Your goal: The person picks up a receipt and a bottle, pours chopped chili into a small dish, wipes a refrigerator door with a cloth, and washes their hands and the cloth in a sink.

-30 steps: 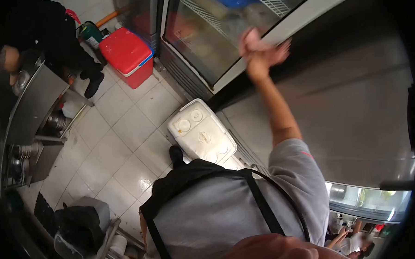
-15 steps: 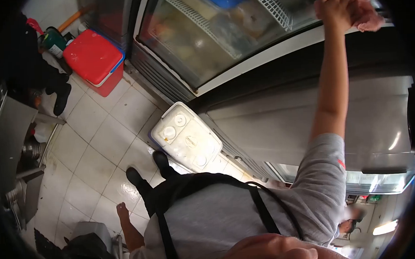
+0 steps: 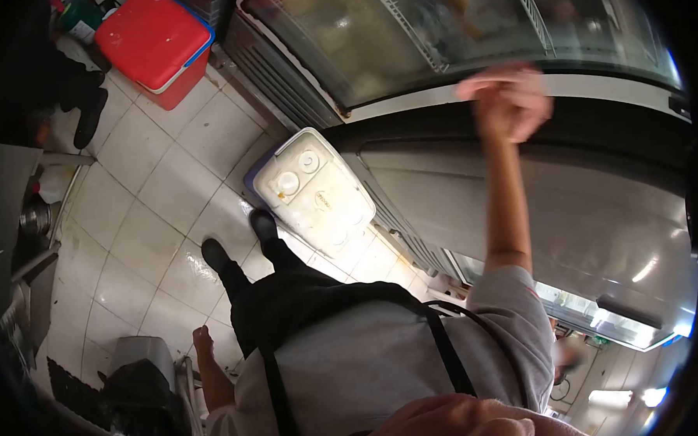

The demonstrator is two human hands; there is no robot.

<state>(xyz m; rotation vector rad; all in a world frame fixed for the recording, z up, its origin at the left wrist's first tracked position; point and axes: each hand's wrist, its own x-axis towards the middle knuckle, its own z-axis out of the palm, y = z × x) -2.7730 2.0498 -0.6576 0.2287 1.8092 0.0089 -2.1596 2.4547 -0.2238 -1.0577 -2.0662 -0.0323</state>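
My right hand [image 3: 499,118] is stretched forward and closed on a pink cloth [image 3: 526,85], both blurred by motion. The cloth is over the lower white frame [image 3: 592,88] of a glass-fronted fridge [image 3: 341,43]; whether it touches the frame I cannot tell. Behind the glass, wire shelves and blurred contents show. Low at my side hangs my left hand [image 3: 202,337], its fingers curled in, with nothing visible in them.
A white-lidded cooler [image 3: 317,192] stands on the floor by my feet, against the appliances. Farther off is a red cooler [image 3: 154,39], near a person's dark shoe [image 3: 89,119]. A grey bin [image 3: 141,352] with a black bag is at left. Another person is partly visible at lower right.
My right hand and the cloth have moved left and nearer to me, from the glass area toward the lower frame. The view has shifted; my left hand still hangs down.
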